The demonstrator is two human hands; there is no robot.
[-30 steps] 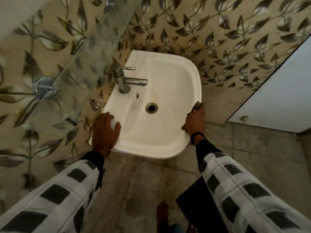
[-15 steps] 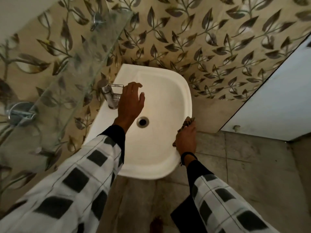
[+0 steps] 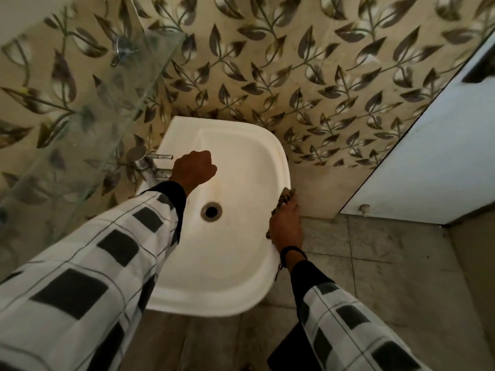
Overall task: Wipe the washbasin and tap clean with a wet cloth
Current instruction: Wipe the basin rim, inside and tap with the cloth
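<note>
Washbasin (image 3: 241, 162) wipe, seemingly at an early stage.
Right hand (image 3: 285, 227) presses the cloth (image 3: 288, 196) to the basin's right rim; left hand (image 3: 193, 168) curls over the tap (image 3: 150, 163) spout. A faint stain marks the bowl, so bowl and tap probably still need wiping.

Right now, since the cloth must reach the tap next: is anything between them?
Only the left hand, curled over the spout of the tap. The washbasin bowl between the tap and the cloth, which the right hand holds at the rim, shows nothing else in the way.
</note>
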